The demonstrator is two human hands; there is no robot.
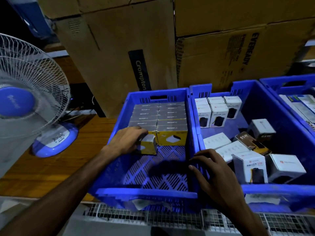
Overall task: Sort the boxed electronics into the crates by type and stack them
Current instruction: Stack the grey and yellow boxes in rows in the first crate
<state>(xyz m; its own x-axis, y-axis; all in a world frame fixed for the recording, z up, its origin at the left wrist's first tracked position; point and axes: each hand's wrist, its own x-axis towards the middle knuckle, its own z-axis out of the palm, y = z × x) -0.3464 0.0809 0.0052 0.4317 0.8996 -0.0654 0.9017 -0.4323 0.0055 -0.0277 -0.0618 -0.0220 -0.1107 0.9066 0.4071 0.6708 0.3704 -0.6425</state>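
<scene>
**Sorting boxes at a cluttered storeroom bench**

Stacked cardboard cartons (119, 53) wall off the back of a wooden table (42, 160), where blue crates stand side by side.

The left hand's (127, 141) fingers curl around a small yellow-and-grey box (148, 145), grasping it upright on the mesh floor of the left crate (146, 193). Just beyond it, toward 12 o'clock, two tight rows of matching grey-topped boxes (157, 116) fill the crate's far half. The right hand's (216, 174) fingers are spread and released, holding nothing, fingertips resting on the shared wall between the crates. At 3 o'clock from it, the middle crate (279, 188) holds white Halley boxes (218, 111) standing at its far end and a loose jumble nearer, including a dark 65W box (250, 142). A white-and-blue table fan (29, 99) stands at 9 o'clock.
</scene>
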